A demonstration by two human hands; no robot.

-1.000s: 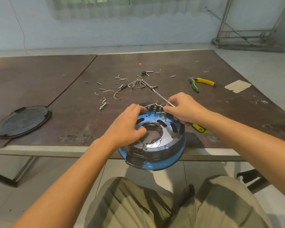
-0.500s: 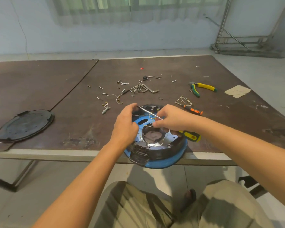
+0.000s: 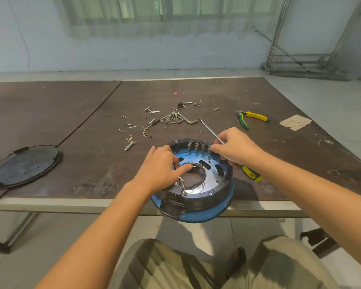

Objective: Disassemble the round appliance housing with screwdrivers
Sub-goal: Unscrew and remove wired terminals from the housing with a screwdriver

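I'm steadying the round black-and-blue plastic housing (image 3: 217, 190), which is overhanging the brown surface's (image 3: 92, 163) near edge, with my left hand (image 3: 161, 172) clamped on its ring, and I should be keeping it pinned. My right hand (image 3: 236, 147) is gripping the yellow-and-green-handled screwdriver (image 3: 212, 132), blade pointing away, and hiding whatever it is working at on the far rim.

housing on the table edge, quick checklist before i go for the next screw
1. housing fully on the table: not ok, near rim overhangs the edge.
2. left hand steadying it: ok, rests on it.
3. right hand gripping the screwdriver: ok.
4. tip seated in a screw: not ok, points away over the table.
5. how many screws remain in the housing: cannot tell.
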